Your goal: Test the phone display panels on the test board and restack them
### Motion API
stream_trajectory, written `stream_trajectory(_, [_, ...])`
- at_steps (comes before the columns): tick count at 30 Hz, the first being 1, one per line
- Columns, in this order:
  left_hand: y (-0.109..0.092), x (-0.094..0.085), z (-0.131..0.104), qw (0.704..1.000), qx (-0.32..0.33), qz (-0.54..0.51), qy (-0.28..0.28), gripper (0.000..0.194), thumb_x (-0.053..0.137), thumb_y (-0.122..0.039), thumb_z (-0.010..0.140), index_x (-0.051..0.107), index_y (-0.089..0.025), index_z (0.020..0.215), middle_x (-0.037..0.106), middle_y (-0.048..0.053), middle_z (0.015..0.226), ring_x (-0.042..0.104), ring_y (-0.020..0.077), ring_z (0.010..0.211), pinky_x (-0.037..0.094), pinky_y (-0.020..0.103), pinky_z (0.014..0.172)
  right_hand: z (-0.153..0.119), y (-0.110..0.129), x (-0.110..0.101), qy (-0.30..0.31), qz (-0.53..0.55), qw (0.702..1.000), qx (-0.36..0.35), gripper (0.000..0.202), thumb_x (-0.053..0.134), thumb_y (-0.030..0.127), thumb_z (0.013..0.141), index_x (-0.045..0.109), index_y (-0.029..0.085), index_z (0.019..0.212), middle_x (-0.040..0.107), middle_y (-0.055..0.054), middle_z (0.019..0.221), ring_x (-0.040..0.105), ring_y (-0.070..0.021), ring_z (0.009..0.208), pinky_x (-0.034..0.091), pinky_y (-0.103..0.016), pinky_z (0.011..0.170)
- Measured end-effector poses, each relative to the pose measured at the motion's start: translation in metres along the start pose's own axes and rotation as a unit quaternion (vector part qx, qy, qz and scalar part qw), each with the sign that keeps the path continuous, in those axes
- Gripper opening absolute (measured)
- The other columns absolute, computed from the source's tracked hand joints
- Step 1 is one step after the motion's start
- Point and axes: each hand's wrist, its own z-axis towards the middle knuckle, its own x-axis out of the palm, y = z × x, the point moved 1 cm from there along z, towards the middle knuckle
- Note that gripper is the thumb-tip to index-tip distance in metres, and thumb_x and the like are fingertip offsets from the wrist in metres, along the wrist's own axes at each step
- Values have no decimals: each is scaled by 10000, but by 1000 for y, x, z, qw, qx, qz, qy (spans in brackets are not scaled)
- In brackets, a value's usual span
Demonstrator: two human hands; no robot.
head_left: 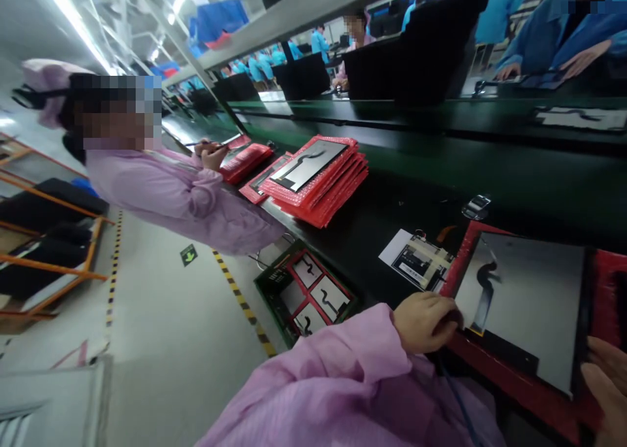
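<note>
In front of me a display panel (536, 290) lies on red bubble wrap (529, 385), its pale grey back up. A black flex cable (484, 290) curves across it from a dark strip along the near edge. My left hand (426, 323) is at the panel's near left corner, fingers curled together; what they pinch, if anything, is hidden. At the right edge of the view, partly cut off, my right hand (605, 375) rests beside the panel's right side with thumb and fingers apart. A smaller part with a label and tape (418, 261) lies beyond my left hand.
A stack of red bubble bags (328, 192) with a panel on top stands farther left on the dark bench. Below the bench edge a green crate (274, 303) holds several panels. A co-worker in pink (161, 185) stands to the left. A small metallic object (477, 206) lies behind the panel.
</note>
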Motion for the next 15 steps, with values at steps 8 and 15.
stream_trajectory(8, [-13,-53,22,973,-178,-137,44,404,448,-526,974,659,-195,878,713,72,829,686,223,802,550,360,798,-29,138,29,46,48,992,-103,410,617,503,875,600,371,1262,631,-129,1302,610,-398,1233,466,-699,1057])
stream_trajectory(15, [-23,-87,82,904,-141,-391,-99,553,435,-590,970,519,-228,1380,601,114,1432,545,256,1366,437,437,1129,-37,155,73,100,64,961,-249,399,562,409,973,494,275,1342,553,-128,1416,508,-323,1326,452,-574,1089])
